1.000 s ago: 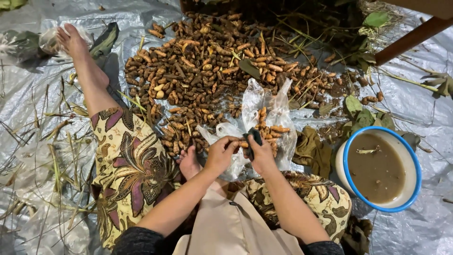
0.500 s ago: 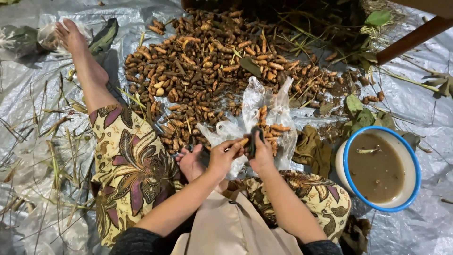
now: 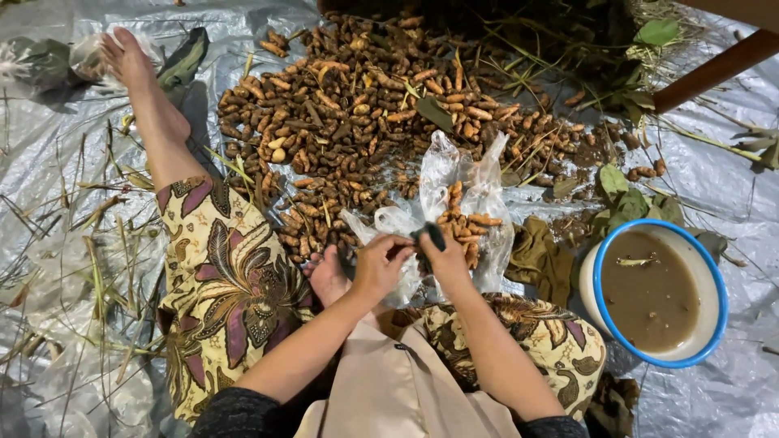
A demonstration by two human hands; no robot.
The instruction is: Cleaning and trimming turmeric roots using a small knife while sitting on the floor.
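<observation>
Over the clear bag (image 3: 454, 219), both hands' (image 3: 381, 264) fingers pinch something dark (image 3: 430, 235), mostly hidden.

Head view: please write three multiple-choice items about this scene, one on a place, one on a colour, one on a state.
1. Where is the basin?
A. On the person's right
B. On the person's left
C. On top of the root pile

2. What colour is the basin's rim?
A. Red
B. Blue
C. Green

3. What state is the clear plastic bag in?
A. Empty
B. Tied shut
C. Open, with peeled orange roots inside

Key:
1 A, it stands beyond the right knee, apart from the pile of brown roots.
2 B, a blue band circles the murky water.
3 C, its mouth gapes near the left hand and the right hand.
</observation>
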